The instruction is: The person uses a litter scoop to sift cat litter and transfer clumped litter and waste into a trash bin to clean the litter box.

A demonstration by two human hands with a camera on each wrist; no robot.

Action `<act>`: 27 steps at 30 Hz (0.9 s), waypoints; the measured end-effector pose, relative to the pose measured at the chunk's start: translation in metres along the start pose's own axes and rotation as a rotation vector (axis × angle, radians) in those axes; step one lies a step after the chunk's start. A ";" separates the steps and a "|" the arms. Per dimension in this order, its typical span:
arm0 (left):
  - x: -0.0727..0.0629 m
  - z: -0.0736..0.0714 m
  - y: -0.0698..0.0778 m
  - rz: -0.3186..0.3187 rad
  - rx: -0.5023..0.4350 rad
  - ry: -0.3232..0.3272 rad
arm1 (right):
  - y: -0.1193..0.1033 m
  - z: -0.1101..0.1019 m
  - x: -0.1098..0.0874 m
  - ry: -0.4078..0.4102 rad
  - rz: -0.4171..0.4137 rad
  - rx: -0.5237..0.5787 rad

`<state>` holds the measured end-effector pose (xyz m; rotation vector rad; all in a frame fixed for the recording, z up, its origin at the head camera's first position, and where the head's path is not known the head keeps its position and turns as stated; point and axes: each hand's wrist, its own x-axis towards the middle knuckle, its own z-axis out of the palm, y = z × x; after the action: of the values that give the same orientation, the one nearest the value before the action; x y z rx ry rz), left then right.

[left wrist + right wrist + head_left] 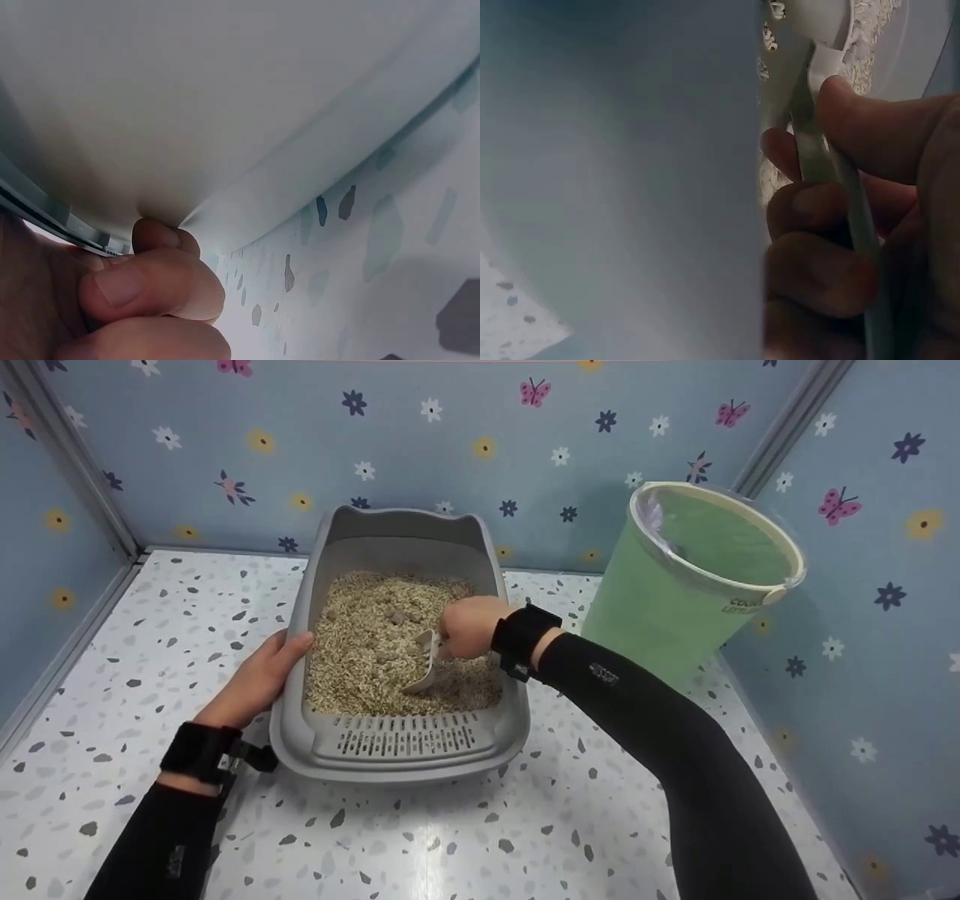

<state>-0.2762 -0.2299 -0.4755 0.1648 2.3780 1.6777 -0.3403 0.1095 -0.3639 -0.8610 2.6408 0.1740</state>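
Note:
A grey litter box stands on the floor with tan pellet litter inside. My left hand grips its left rim, the thumb over the top edge; in the left wrist view, curled fingers lie beneath the rim against the outer wall. My right hand is over the litter, holding a pale slotted litter scoop. The scoop's blade is tilted on edge and its lower end touches the litter. In the right wrist view, fingers and thumb wrap the scoop's handle. A few darker clumps lie beyond the scoop.
A green bin with a cream rim and a clear liner stands to the right of the box. Flower-patterned wall panels rise behind and at both sides. The floor is white with grey specks.

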 end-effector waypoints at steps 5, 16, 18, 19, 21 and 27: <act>0.001 -0.001 0.001 -0.011 0.017 0.003 | -0.007 -0.001 0.005 -0.079 0.018 0.021; 0.000 0.000 -0.002 -0.021 0.023 0.010 | -0.021 0.006 0.026 -0.189 -0.061 -0.003; 0.000 0.000 -0.002 -0.019 0.025 0.010 | -0.022 0.012 0.029 -0.176 -0.065 0.046; 0.000 0.000 -0.002 -0.017 0.024 0.010 | -0.023 0.014 0.031 -0.165 -0.068 0.068; 0.000 -0.001 -0.002 -0.018 0.022 0.009 | -0.024 0.019 0.034 -0.153 -0.065 0.113; 0.000 -0.001 -0.002 -0.030 0.013 0.006 | -0.024 0.028 0.043 -0.123 -0.072 0.178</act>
<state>-0.2762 -0.2317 -0.4774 0.1262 2.3838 1.6522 -0.3501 0.0725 -0.4063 -0.8553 2.4634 -0.0257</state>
